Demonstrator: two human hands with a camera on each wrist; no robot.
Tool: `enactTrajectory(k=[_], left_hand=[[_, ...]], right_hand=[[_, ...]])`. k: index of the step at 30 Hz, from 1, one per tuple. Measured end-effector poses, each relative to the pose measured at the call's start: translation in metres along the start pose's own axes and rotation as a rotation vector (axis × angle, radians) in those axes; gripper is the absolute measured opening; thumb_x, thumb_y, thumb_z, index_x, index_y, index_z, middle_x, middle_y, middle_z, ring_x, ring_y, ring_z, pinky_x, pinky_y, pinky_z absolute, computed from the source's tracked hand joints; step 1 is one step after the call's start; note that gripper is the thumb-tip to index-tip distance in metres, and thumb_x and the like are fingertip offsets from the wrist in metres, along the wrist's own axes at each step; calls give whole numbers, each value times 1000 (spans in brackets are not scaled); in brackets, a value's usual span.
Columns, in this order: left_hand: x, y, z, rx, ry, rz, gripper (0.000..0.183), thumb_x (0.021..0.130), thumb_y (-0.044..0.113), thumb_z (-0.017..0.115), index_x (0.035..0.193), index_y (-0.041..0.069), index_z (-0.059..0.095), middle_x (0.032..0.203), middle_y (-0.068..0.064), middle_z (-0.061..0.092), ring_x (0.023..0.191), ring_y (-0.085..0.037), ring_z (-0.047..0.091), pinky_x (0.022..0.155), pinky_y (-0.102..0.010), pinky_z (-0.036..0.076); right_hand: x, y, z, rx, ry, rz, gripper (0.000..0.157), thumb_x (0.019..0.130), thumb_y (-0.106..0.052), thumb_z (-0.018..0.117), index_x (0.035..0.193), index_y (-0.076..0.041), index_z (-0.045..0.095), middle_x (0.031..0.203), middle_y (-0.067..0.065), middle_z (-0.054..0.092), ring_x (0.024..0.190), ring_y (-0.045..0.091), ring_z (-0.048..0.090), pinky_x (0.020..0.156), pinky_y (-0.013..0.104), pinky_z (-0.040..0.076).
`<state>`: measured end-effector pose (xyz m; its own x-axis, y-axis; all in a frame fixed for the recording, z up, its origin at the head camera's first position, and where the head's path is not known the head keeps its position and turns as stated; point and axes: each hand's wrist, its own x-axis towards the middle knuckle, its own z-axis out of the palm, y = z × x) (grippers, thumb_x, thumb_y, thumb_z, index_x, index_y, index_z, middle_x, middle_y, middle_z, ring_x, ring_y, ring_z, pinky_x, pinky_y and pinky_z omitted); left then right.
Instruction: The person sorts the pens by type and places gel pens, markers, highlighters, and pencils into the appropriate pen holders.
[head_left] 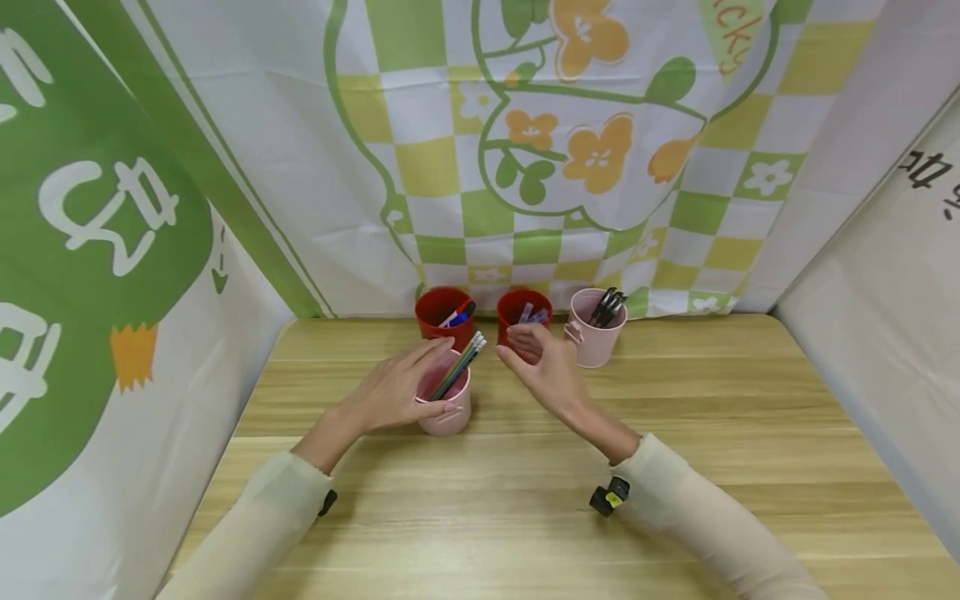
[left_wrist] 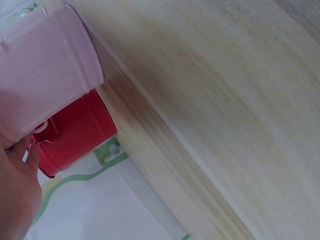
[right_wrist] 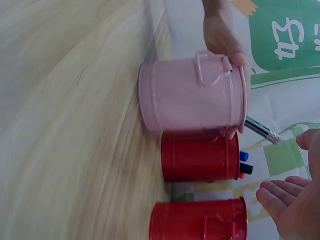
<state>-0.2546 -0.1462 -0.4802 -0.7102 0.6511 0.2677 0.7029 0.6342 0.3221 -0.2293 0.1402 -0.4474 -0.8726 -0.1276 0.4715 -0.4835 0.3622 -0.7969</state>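
My left hand (head_left: 393,392) grips a pink metal bucket (head_left: 446,423) across its rim, thumb on the near side and fingers on the far side. Several striped pencils (head_left: 461,367) lean inside it, eraser ends up. In the right wrist view the bucket's small handle (right_wrist: 200,70) shows on its side. To the right, my right hand (head_left: 551,371) hovers with nothing in it, fingers loosely bent. It partly covers a red bucket (head_left: 517,304) that holds translucent sticks. Behind the pink bucket stands another red bucket (head_left: 431,312) with capped pens or markers (head_left: 460,318).
A second pink bucket (head_left: 595,346) with several black pens (head_left: 607,307) stands right of the red ones. All are near the back edge of the wooden table (head_left: 480,517). Printed cloth (head_left: 420,167) hangs behind, with more sheets at both sides.
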Motion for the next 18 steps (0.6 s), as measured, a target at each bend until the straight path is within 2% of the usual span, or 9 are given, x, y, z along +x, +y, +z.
enactTrajectory(k=[3,8,12,15,18], left_hand=[[0,-1,0,10,13,22,101,87,61,77,164,8,39,168,-10,40,148,-36,47,119,-57,39],[-1,-3,-2,44,54,62,105,86,63,78,163,3,39,168,-13,39,150,-36,44,121,-57,36],[-1,-4,-6,60,67,67,108,84,62,78,164,3,37,171,-12,34,152,-36,40,122,-57,34],[-1,-5,-10,63,71,68,110,85,63,78,166,4,33,172,-11,31,154,-36,37,122,-59,33],[-1,-5,-14,72,65,73,110,90,71,69,168,6,27,174,-12,28,156,-37,33,123,-61,31]], right_hand=[[-1,2,-10,-146,-13,-50,38,93,-16,84,122,5,71,118,26,76,107,38,76,87,48,62],[-3,7,-31,-359,-33,-136,48,92,-21,84,128,8,69,121,24,75,106,40,74,91,52,59],[-3,10,-48,-447,-23,-168,55,90,-24,86,131,7,68,126,24,73,115,43,70,98,58,55],[-2,14,-60,-489,-8,-182,56,89,-26,88,131,5,68,125,24,73,112,44,71,95,61,56],[-2,17,-71,-542,-5,-200,58,88,-29,87,131,5,67,122,24,74,105,44,73,89,61,58]])
